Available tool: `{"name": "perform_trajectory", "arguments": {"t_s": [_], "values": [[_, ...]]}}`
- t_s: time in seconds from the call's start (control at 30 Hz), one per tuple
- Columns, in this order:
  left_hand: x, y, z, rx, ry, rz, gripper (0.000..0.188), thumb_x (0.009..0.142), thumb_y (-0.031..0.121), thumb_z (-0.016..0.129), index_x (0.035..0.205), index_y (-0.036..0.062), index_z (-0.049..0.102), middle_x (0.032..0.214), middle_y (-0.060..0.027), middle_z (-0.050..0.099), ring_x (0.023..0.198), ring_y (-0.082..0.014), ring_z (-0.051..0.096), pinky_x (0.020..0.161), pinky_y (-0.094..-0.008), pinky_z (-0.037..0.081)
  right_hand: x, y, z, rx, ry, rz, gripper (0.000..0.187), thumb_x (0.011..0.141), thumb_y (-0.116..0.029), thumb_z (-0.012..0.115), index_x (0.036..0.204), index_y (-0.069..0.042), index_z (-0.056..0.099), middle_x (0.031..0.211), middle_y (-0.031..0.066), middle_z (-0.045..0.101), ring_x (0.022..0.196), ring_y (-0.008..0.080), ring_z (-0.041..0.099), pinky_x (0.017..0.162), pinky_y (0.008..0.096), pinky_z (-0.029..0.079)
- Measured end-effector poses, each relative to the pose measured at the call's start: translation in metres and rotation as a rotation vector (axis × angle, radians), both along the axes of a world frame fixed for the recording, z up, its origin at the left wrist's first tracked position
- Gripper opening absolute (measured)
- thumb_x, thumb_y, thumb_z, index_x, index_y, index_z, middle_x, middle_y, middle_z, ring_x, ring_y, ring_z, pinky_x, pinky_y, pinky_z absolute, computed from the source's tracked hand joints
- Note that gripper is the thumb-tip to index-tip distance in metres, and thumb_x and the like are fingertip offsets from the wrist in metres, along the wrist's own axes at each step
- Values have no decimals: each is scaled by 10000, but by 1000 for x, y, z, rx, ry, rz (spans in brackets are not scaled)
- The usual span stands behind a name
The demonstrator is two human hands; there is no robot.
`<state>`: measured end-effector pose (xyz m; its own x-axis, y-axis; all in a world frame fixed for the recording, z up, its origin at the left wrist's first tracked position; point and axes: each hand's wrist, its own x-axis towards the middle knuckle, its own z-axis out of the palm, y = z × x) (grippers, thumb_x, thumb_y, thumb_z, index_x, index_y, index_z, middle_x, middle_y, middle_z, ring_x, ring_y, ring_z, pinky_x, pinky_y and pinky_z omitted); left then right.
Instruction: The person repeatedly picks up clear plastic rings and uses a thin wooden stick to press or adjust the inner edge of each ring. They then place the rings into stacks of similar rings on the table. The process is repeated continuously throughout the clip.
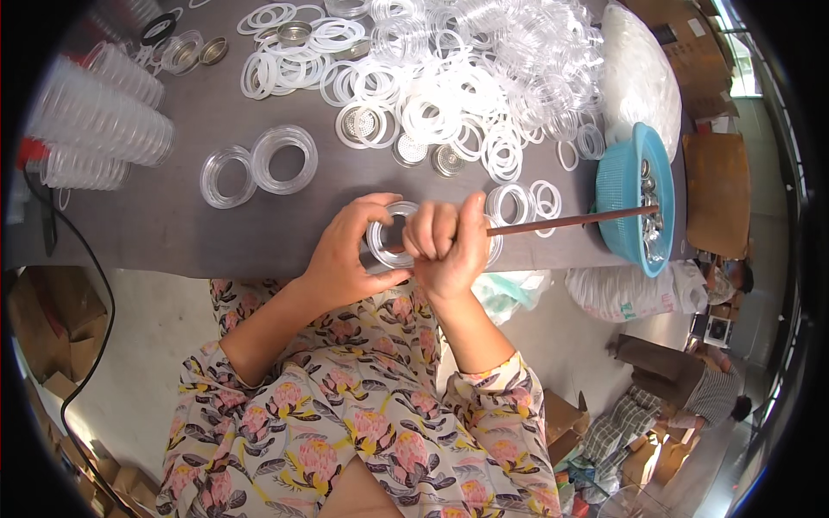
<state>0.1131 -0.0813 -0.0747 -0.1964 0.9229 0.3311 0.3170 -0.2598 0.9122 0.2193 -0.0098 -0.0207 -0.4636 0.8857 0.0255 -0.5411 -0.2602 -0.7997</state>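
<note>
My left hand curves its thumb and fingers around the rim of a clear plastic ring at the table's near edge. My right hand is closed in a fist around a thin brown stick. One end of the stick reaches toward the ring's opening; the other extends right, over a blue basket. Part of the ring is hidden behind my right fist. Just right of the fist, another clear ring shows in part. Two stacks of clear rings, one smaller and one larger, lie to the left.
A big heap of white and clear rings covers the table's far middle, with small metal strainer discs among them. Stacked clear cups stand at the left. The basket holds metal parts. A black cable hangs at the left edge.
</note>
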Motion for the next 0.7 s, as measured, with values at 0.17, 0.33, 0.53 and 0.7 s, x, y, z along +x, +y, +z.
{"name": "perform_trajectory", "arguments": {"t_s": [0.17, 0.33, 0.53, 0.7], "values": [[4, -1, -7, 22, 27, 44, 749, 554, 156, 826, 1159, 53, 395, 1189, -131, 502, 1074, -298, 483, 908, -389, 375, -12, 25, -1, 265, -9, -29, 554, 984, -318, 326, 486, -75, 306, 446, 14, 308, 412, 111, 279, 403, 255, 221], [6, -5, -4, -40, -8, 16, 760, 592, 55, 799, 1195, 50, 337, 1209, -165, 459, 1138, -266, 462, 961, -375, 368, 19, 17, 18, 303, -304, 43, 533, 991, -305, 281, 498, -104, 285, 418, -3, 272, 376, 113, 250, 372, 269, 217], [6, -3, -3, -52, 19, 25, 776, 581, 89, 805, 1212, 44, 355, 1200, -148, 469, 1119, -275, 463, 949, -377, 361, 0, -8, 3, 171, -109, 1, 496, 990, -298, 286, 533, -106, 283, 422, -7, 261, 378, 112, 249, 348, 269, 230], [11, -1, -8, -2, -16, 98, 753, 554, 140, 817, 1180, 63, 406, 1177, -115, 495, 1075, -295, 469, 929, -391, 346, -26, 22, 8, 281, -149, -147, 548, 979, -330, 328, 479, -116, 264, 426, -9, 259, 374, 106, 235, 355, 257, 196]]}}
